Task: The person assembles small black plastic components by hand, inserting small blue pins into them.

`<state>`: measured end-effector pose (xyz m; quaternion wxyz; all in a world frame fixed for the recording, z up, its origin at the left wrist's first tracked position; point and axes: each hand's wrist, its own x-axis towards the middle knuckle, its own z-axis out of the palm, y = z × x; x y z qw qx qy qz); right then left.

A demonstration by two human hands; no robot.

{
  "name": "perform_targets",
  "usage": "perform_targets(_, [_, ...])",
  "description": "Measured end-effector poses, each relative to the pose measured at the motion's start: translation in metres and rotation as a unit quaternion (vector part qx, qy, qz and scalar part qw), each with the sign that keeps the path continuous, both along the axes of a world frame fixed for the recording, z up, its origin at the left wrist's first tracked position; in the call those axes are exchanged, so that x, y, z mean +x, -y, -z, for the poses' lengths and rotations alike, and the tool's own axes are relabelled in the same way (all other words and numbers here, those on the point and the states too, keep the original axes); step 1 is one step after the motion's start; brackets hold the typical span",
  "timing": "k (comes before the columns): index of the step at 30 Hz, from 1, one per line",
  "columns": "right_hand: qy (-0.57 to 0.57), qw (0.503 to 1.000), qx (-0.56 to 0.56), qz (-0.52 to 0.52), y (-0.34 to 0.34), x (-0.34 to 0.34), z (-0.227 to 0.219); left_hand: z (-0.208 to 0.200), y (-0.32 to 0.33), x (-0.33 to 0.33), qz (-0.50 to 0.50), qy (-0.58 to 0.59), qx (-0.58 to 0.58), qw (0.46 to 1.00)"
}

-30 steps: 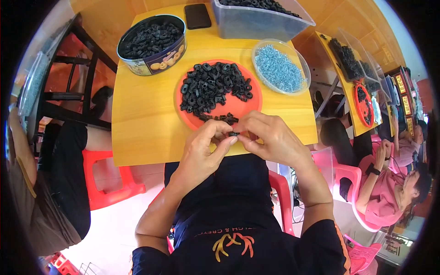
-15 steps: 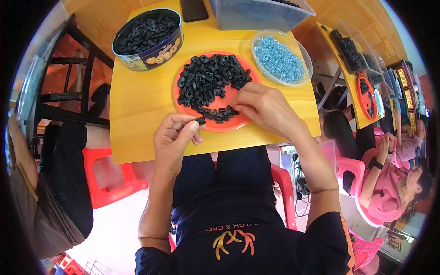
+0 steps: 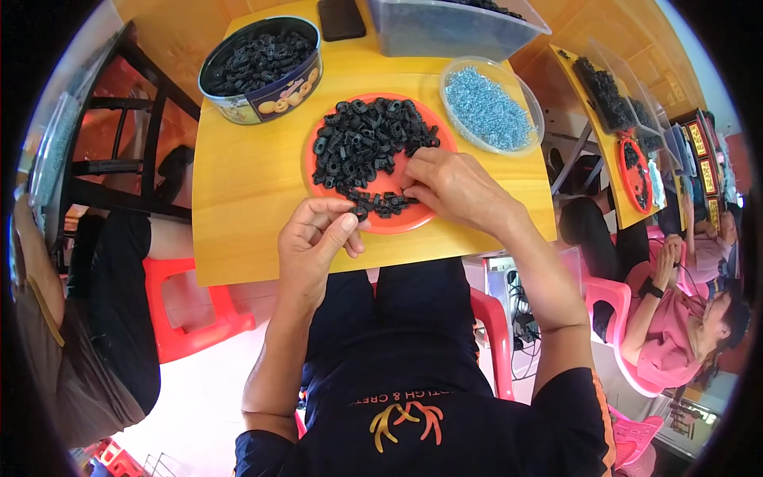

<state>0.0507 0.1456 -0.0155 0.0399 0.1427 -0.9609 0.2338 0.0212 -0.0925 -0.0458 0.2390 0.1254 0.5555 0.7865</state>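
Note:
A round orange plate (image 3: 397, 226) lies in front of me, heaped with small black plastic parts (image 3: 362, 147). At its near left edge my left hand (image 3: 312, 238) pinches one black plastic part (image 3: 362, 212) between thumb and fingers. My right hand (image 3: 459, 184) reaches over the plate's right side, fingers bent and drawn together by the near row of parts. Whatever those fingertips hold, if anything, is hidden.
A round tin (image 3: 262, 103) of black parts stands at the back left, near a dark phone (image 3: 341, 19). Small shiny bluish pieces fill a clear tub (image 3: 490, 110) at right. Behind is a translucent bin (image 3: 445, 32). Co-workers sit on both sides.
My left hand has shifted slightly right, bringing the black part closer to the row on the plate. The right hand stays at nearly the same spot over the plate.

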Motion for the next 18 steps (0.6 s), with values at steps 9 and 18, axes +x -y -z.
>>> perform_targets(9, [-0.137, 0.984, -0.019, 0.114, -0.026, -0.003, 0.0, -0.001, -0.005, 0.003, 0.003, -0.014, -0.033, 0.999])
perform_targets(18, [-0.172, 0.924, 0.02, 0.34, -0.127, -0.028, 0.001, -0.001, -0.01, 0.001, 0.007, -0.022, -0.046, 0.999])
